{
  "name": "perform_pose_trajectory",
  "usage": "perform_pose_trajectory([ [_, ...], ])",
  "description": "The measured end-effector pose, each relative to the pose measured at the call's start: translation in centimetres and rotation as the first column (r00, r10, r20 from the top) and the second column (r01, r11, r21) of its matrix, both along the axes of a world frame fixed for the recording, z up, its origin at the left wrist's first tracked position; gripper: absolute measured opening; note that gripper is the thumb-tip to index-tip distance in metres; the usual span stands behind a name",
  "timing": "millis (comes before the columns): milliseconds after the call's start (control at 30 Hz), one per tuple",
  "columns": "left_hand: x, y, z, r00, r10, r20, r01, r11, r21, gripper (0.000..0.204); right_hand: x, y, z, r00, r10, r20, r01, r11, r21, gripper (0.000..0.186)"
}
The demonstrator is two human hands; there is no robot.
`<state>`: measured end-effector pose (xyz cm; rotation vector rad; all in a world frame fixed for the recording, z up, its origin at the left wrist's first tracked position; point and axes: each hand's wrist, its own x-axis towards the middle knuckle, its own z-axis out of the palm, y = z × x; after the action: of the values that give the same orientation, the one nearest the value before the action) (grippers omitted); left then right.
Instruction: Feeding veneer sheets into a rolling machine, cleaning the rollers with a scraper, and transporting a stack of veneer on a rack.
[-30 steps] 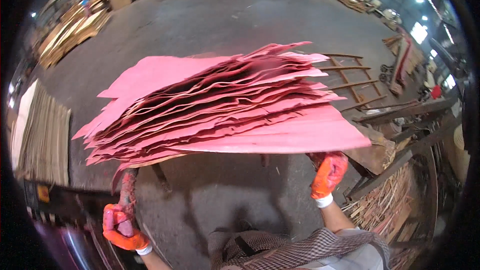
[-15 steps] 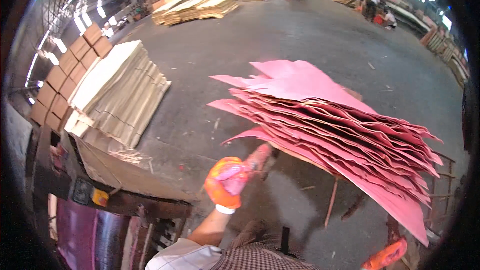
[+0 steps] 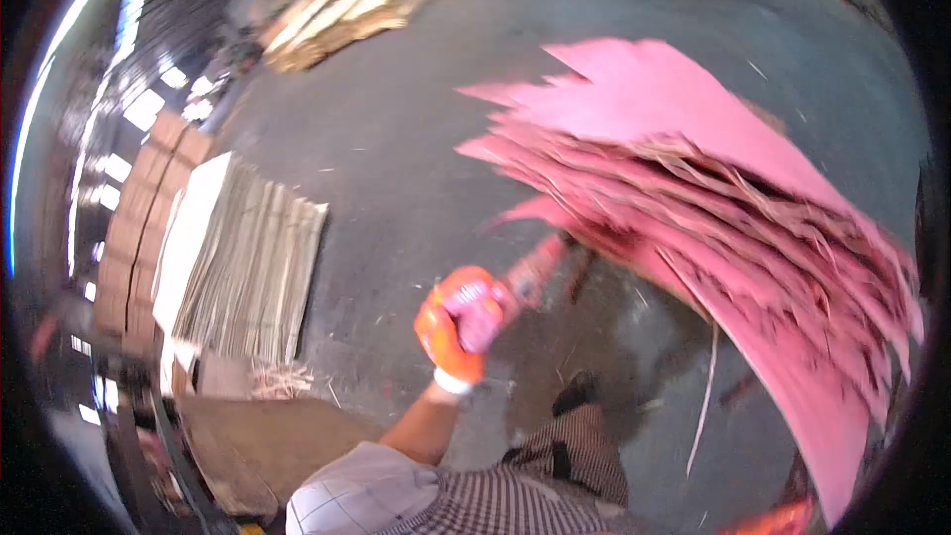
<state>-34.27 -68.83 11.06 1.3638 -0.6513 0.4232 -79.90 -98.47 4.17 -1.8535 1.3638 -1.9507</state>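
Beside pink sheets (image 3: 674,109), the left hand (image 3: 456,322) curls its fingers (image 3: 477,322) round a bar (image 3: 535,274), the right hand's (image 3: 778,518) unclear.

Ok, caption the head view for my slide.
Gloved left hand grips a pink-smeared bar leading toward stacked pink veneer sheets.

Stack of thin pink sheets (image 3: 684,203), ctr. to R of view: ragged, pointed edges at L; layers wavy w/ dark gaps betw.; top sheet (image 3: 659,99) broad, btm. sheet (image 3: 792,401) drooping to a pt. at lower R. Pink-stained handle (image 3: 532,275), rod-like, slants dn. & L from under stack's L end.
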Motion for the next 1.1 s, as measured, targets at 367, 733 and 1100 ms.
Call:
perform_pose_trajectory([
  [367,15.1,-7.0,1.0,0.966,-0.173,-0.192,0.150,0.980,-0.133,0.043,13.2,5.4,3.4,0.981,-0.121,-0.149,0.102,0.986,-0.131,0.008],
  [733,14.1,-6.4,-0.7,0.945,-0.318,-0.070,0.307,0.942,-0.135,0.048,11.3,11.1,6.5,0.956,-0.266,-0.121,0.247,0.957,-0.154,0.005],
  [1100,16.8,-9.9,-2.1,0.864,-0.500,-0.063,0.480,0.853,-0.204,0.045,13.6,12.6,3.1,0.924,-0.375,-0.071,0.350,0.908,-0.231,0.004],
])
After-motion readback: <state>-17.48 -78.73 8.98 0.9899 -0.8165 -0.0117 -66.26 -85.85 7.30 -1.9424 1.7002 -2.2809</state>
